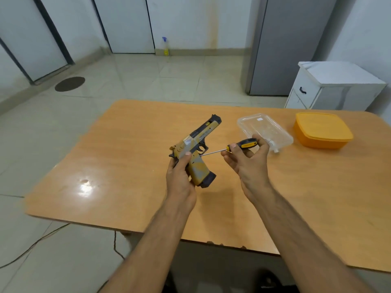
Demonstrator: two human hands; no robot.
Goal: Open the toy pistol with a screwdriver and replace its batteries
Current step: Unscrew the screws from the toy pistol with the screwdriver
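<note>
A tan and black toy pistol is held above the orange-brown table, barrel pointing away and up. My left hand grips it around the rear of the grip, thumb on the side. My right hand holds a screwdriver with a black and yellow handle, pinched between thumb and fingers. Its thin metal shaft runs left and its tip meets the pistol's side just above the grip.
A clear plastic container lies just behind my right hand. A closed orange lidded box stands at the table's far right. Beyond the table are a white cabinet and a tiled floor with a spray bottle.
</note>
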